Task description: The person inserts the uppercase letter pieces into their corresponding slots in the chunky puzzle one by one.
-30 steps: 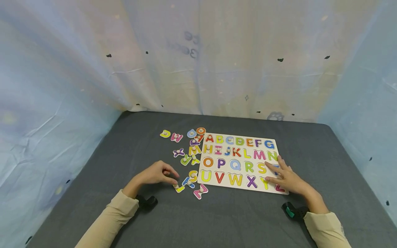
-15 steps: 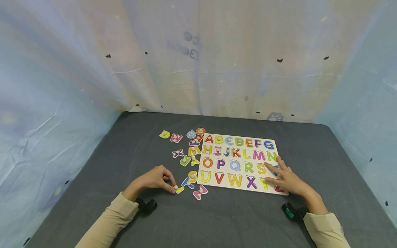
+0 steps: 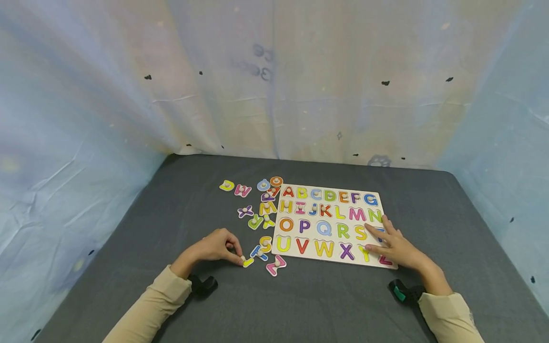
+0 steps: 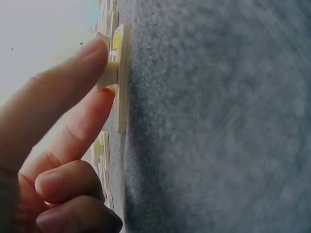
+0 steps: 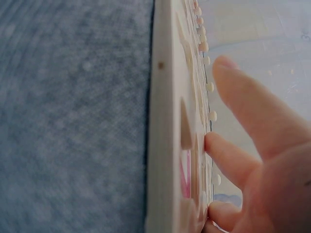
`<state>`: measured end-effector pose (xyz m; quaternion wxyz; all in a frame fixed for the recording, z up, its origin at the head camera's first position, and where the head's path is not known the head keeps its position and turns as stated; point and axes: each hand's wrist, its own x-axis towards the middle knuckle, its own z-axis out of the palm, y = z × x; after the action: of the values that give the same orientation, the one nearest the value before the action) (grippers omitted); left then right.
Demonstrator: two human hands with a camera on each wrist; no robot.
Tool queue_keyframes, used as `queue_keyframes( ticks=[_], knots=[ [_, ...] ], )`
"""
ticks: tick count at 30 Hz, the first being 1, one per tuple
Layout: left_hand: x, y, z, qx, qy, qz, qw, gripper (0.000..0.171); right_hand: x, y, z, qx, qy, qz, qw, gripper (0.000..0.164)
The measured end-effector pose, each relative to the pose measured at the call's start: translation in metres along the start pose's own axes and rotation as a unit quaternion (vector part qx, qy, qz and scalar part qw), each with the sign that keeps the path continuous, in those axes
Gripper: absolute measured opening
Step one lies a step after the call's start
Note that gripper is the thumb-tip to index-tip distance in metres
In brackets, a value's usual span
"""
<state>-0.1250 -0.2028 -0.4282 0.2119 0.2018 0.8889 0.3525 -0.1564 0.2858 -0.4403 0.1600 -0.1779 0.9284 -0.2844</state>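
Observation:
My left hand [image 3: 216,245] pinches the wooden knob [image 4: 112,73] of a yellow letter L puzzle piece [image 3: 249,262] between thumb and forefinger. In the left wrist view the piece [image 4: 124,82] is close over the dark cloth, and the other fingers are curled. Beside it lie a blue T piece [image 3: 259,253], an orange-yellow S piece [image 3: 265,244] and a pink Z piece [image 3: 275,265]. With fingers spread, my right hand [image 3: 399,247] rests on the right end of the white alphabet board [image 3: 314,234], covering part of the T and Z slots.
More knobbed letters lie left of the board, among them a purple X [image 3: 245,211], a pink W [image 3: 242,190] and an orange O [image 3: 276,181]. Knobbed pieces A through K fill the board's upper slots. A patterned curtain [image 3: 317,95] surrounds the dark table [image 3: 326,305].
My left hand has come down and right to the yellow L piece and taken hold of its knob. The piece has tilted slightly. My right hand stays on the board.

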Motion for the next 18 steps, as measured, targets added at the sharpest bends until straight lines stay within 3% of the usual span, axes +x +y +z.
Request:
queue_keyframes(
  ticks=[8, 18],
  knots=[
    [0.003, 0.0, -0.004, -0.004, -0.003, 0.018, 0.9998, 0.013, 0.0, 0.0, 0.0, 0.001, 0.002, 0.003, 1.0, 0.075],
    [0.015, 0.012, -0.016, 0.018, 0.047, 0.065, 0.9966, 0.012, 0.0, -0.001, 0.001, 0.001, 0.003, 0.005, 1.0, 0.075]
  ],
)
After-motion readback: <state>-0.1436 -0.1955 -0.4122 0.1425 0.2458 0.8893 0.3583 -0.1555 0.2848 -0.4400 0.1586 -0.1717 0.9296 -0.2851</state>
